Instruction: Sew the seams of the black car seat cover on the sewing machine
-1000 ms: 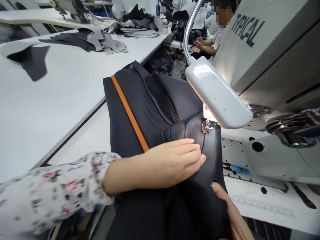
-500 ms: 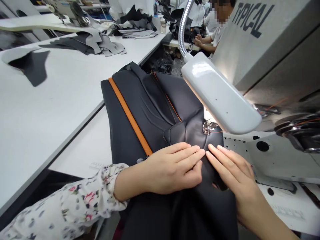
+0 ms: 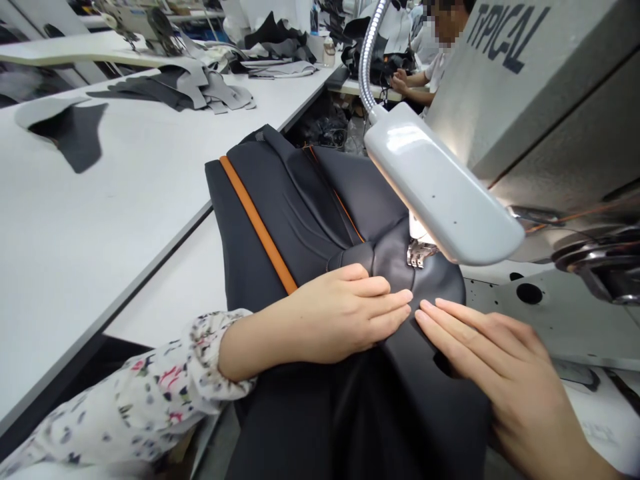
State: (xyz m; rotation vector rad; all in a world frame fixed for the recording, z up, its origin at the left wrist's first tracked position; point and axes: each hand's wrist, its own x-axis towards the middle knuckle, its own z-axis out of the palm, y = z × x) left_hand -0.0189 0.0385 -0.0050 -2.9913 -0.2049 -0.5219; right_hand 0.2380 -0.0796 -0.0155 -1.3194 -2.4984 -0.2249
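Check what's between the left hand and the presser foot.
Head view: just the black stitched panel, running from the left hand up to the steel presser foot.

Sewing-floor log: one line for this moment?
left hand: on black orange-striped upholstery panel | right hand: on panel | metal presser foot: on panel

My sleeve [image 3: 125, 393] is white with pink and dark flowers. The black leather piece [image 3: 320, 200] has a bright orange strip [image 3: 257, 223] and thin orange stitching [image 3: 345, 207]. The worktop [image 3: 100, 220] is white, with gray and black cut pieces [image 3: 175, 90] on it. The lamp [image 3: 440, 180] is pale gray, and the sewing machine [image 3: 505, 133] is gray with dark blue letters [image 3: 505, 37].
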